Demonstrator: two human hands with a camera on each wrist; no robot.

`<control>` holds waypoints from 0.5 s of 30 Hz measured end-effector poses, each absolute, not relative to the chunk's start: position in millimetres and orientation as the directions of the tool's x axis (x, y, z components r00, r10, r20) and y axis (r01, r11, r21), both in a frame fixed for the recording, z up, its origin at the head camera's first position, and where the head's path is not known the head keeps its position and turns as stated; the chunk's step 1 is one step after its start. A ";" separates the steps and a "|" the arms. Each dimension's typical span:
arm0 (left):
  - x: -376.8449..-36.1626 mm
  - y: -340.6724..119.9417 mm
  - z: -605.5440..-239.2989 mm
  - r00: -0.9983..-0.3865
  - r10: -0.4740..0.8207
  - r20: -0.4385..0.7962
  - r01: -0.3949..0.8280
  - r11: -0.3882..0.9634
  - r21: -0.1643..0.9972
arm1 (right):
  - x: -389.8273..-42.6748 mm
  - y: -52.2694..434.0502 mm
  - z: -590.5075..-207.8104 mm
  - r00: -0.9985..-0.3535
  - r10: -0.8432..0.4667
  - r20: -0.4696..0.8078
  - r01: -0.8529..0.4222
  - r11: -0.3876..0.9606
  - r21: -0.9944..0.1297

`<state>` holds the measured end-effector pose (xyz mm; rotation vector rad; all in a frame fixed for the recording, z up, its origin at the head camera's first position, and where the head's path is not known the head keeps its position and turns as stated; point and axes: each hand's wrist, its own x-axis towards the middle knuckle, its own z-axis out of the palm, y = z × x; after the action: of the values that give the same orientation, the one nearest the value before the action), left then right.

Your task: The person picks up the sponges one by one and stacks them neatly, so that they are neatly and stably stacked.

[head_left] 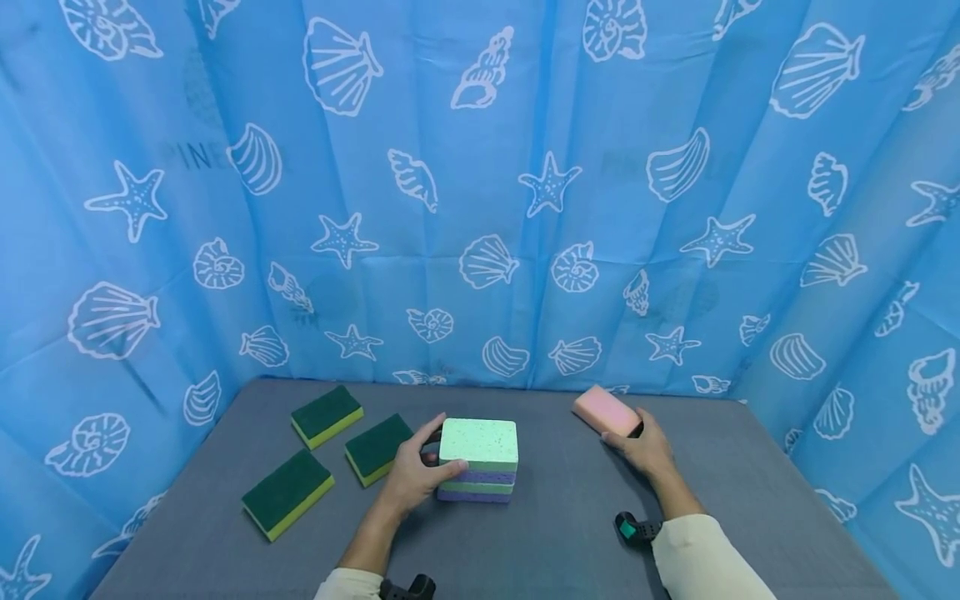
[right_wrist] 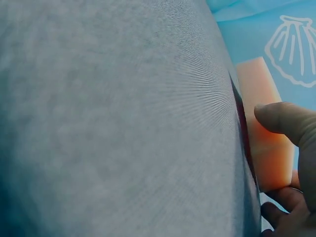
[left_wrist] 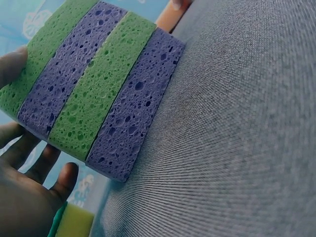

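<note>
A stack of sponges (head_left: 480,462), alternating green and purple layers with a pale green speckled top, stands at the middle of the grey table (head_left: 555,533). My left hand (head_left: 442,450) grips it from the left, thumb on the near side and fingers behind. The left wrist view shows the stack's striped side (left_wrist: 98,84) with my thumb (left_wrist: 10,64) at its edge. My right hand (head_left: 624,433) pinches the near end of a pink sponge (head_left: 603,410) lying at the back right. In the right wrist view my thumb (right_wrist: 284,121) presses on the pink sponge (right_wrist: 264,148), with fingers curled beneath.
Three dark green sponges with yellow undersides lie on the left of the table: one at the back (head_left: 327,415), one by my left hand (head_left: 375,448), one nearer the front (head_left: 287,492). A blue shell-print curtain (head_left: 480,208) encloses the table on the back and sides.
</note>
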<state>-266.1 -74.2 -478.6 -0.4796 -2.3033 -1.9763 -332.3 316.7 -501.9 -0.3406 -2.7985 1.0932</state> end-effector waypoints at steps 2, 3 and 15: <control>-261.5 -73.5 -470.7 -0.947 0.198 0.254 0.282 0.128 0.951 | -330.3 317.3 -500.3 -0.966 0.258 0.031 0.161 0.688 -0.708; -259.2 -73.4 -466.5 -0.945 0.204 0.254 0.283 0.129 0.950 | -329.1 317.7 -499.1 -0.965 0.260 0.035 0.156 0.677 -0.720; -250.9 -74.3 -454.5 -0.943 0.206 0.263 0.289 0.108 0.951 | -311.0 326.2 -487.1 -0.952 0.291 0.091 0.116 0.621 -0.775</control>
<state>-250.9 -74.3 -454.5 -0.5125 -2.2903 -1.9915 -311.0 326.2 -487.1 -0.3353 -2.6368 1.2384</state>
